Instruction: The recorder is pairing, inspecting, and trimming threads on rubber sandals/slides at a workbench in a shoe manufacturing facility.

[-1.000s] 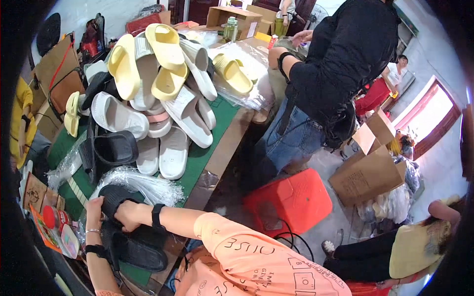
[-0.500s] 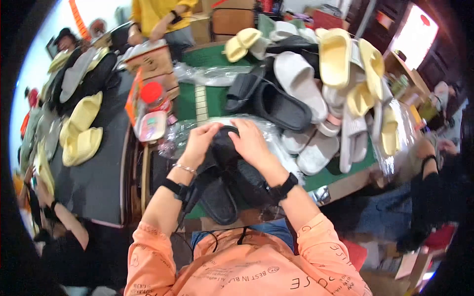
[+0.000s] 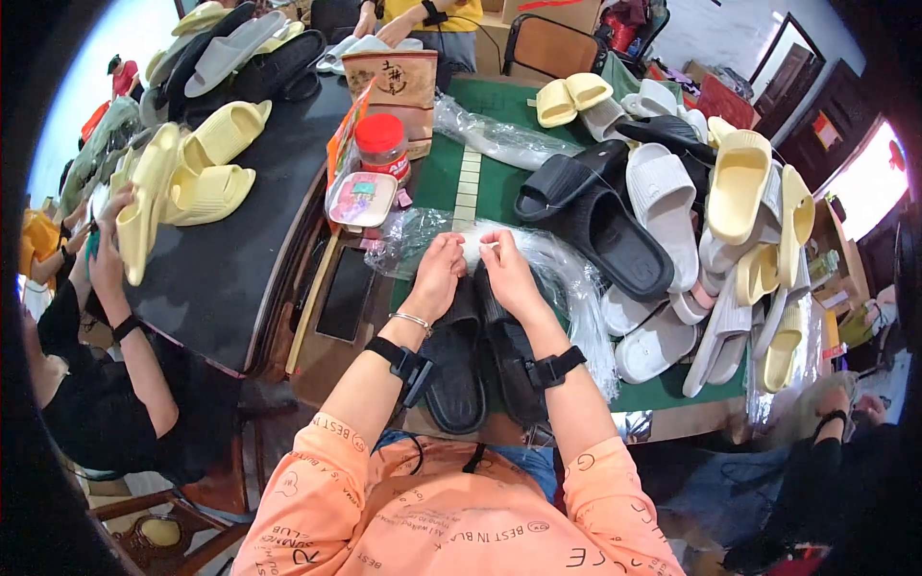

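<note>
A pair of black slippers lies side by side in front of me: the left slipper [image 3: 455, 379] and the right slipper [image 3: 509, 370], partly covered by my wrists. Just beyond their far ends, my left hand [image 3: 443, 276] and my right hand [image 3: 507, 272] are close together with fingers pinched. Both fingertips are over a pile of clear plastic bags [image 3: 576, 288]. Whatever is between the fingers is too small to make out. Black straps with small devices circle both wrists.
Grey, yellow and black slippers [image 3: 663, 216] are heaped on the green table [image 3: 499, 106] at right. At left stand a red-lidded jar [image 3: 382, 149], a paper bag [image 3: 394, 91] and a phone [image 3: 346, 293]. Yellow slippers [image 3: 211, 192] lie on the dark table [image 3: 250, 250]. Co-workers sit at both sides.
Both hands have left the black slipper's end and come together over the plastic bags. The black slippers now lie side by side. My view has shifted left.
</note>
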Demonstrator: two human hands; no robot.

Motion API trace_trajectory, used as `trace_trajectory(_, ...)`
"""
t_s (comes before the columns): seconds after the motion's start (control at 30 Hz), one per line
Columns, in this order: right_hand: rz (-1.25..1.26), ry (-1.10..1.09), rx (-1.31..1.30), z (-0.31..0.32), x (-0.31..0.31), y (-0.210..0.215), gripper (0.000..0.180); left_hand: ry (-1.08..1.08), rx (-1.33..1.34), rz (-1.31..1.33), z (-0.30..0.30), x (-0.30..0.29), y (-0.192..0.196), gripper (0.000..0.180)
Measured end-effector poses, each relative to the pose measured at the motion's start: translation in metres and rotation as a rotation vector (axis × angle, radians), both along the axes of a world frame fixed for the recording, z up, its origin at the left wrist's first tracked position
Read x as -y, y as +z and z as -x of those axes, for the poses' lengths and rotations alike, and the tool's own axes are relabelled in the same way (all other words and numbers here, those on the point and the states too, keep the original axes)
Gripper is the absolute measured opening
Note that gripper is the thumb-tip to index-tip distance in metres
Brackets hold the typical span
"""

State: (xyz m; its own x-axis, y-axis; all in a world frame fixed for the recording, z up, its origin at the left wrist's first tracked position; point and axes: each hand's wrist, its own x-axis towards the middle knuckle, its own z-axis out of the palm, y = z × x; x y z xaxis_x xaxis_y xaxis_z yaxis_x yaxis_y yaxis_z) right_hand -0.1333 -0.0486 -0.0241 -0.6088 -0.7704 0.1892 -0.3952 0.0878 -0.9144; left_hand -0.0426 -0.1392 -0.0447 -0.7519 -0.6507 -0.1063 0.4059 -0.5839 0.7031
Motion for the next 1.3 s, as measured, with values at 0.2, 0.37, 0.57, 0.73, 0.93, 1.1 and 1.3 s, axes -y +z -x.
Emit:
trace_trajectory(0.2,-0.041,0.008,-0.009,-0.006,-0.004,-0.003,0.016,-0.034,-0.008,0.103,-0.002,0.001,-0.002,0.013)
trace_trajectory(0.37,-0.012,0.005,-0.019,-0.008,-0.005,-0.004,0.013,0.004,0.037,0.119,0.0,-0.004,0.003,0.014)
trace_trajectory(0.57,0.012,-0.001,0.011,-0.008,-0.005,-0.009,0.012,0.035,0.038,0.13,-0.001,-0.004,-0.001,0.013)
trace_trajectory(0.73,0.023,-0.015,0.017,-0.008,-0.006,-0.008,0.011,0.041,0.034,0.136,0.001,-0.005,0.0,0.012)
trace_trajectory(0.93,0.013,-0.037,0.003,-0.006,-0.003,-0.007,0.012,0.02,0.072,0.194,0.001,-0.001,-0.002,0.012)
trace_trajectory(1.1,0.078,0.013,-0.064,-0.01,0.003,-0.008,0.016,0.151,0.172,0.272,-0.007,-0.002,0.003,0.015)
trace_trajectory(1.3,0.141,0.05,0.221,0.003,-0.021,-0.01,0.009,-0.003,0.091,0.322,0.006,-0.021,-0.001,0.015)
